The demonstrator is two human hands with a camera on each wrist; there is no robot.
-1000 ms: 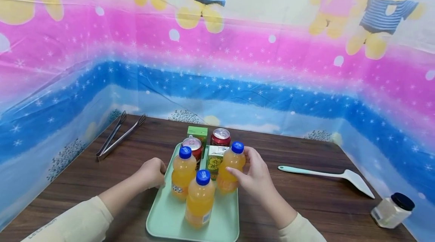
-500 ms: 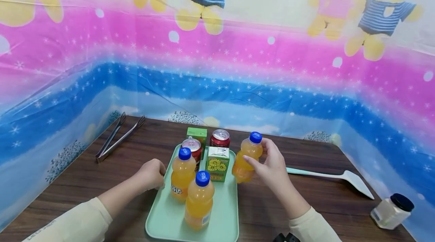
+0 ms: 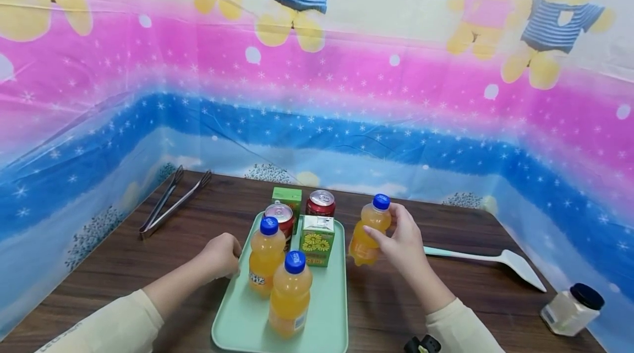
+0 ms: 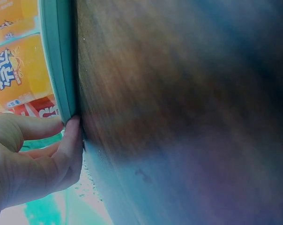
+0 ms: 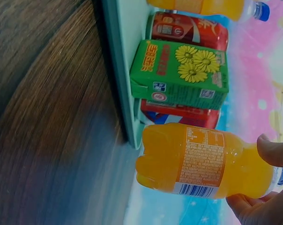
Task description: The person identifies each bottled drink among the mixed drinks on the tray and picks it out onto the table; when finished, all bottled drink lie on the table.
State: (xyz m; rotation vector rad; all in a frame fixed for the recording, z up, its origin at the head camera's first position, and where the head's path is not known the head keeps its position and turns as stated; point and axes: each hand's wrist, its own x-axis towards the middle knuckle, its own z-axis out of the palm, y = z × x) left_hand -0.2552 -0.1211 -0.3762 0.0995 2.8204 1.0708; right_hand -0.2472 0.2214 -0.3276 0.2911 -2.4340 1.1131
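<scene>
At far left on the dark table (image 3: 148, 267), metal tongs (image 3: 170, 215), lying splayed in a V, well apart from both hands. Then the left hand (image 3: 220, 254), pinching the left rim of the green tray (image 3: 324, 311): thumb at the inner side, forefinger at the outer, parted only by the thickness of the rim, with hold of nothing else.

On the tray, just right of that hand, two orange bottles (image 3: 289, 303), upright; behind them a red can (image 3: 279, 213) and a plain green carton (image 3: 290, 195); to the right, a flower-print carton (image 3: 317, 243), with a second can (image 3: 321, 202) beyond it at the far end.

Just outside the tray's right rim, beside the flower-print carton: the third bottle (image 3: 364, 243), apparently raised off the table, height hard to judge. Long axis close to upright, blue cap (image 3: 381, 202) tipped a little rightward, base downward and nearer the tray. Directly left of the right hand (image 3: 403, 240), gripped round its upper part with thumb and fingers, spread only as wide as the bottle. Right hand plainly the nearer; left hand across the tray's width, on the opposite rim.

Farther right, a white spatula (image 3: 475, 255), handle toward the right hand; at far right, a black-lidded jar (image 3: 569, 310), near the blade.
</scene>
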